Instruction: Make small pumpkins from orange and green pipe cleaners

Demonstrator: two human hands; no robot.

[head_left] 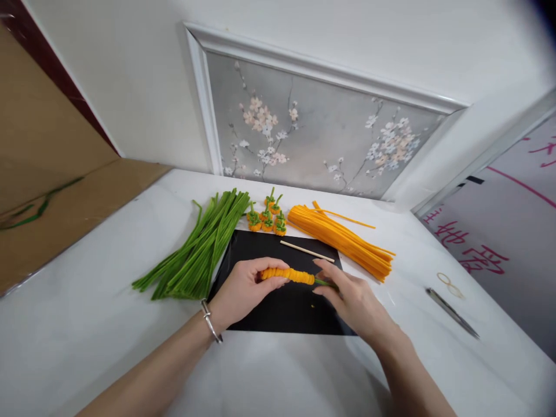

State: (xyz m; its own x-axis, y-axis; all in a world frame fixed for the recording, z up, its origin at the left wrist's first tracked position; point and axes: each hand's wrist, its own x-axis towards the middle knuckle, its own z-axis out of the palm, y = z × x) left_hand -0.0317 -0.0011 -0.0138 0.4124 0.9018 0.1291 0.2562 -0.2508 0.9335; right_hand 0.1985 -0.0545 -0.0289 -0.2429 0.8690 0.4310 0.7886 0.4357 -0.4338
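Between my two hands, over a black mat (pixel 278 313), runs an orange coil of pipe cleaner (pixel 299 276) wound in tight rings. My left hand (pixel 247 286) is closed round its left end. At the right end a green pipe cleaner (pixel 324 282) comes out of the coil, and the fingers of my right hand (pixel 354 295) pinch it. Just beyond the hands a thin pale wooden stick (pixel 306 251) lies slantwise at the mat's far edge. Behind the mat sit several small orange pieces with green tops (pixel 267 220).
Left of the mat lies a bundle of green pipe cleaners (pixel 204 249). A bundle of orange pipe cleaners (pixel 347 240) is at the right. Farther right are tweezers (pixel 452 313) and thin ring-like loops (pixel 450 285). Cardboard (pixel 87 208) borders the white table (pixel 78 324); a framed floral panel (pixel 321 121) stands behind.
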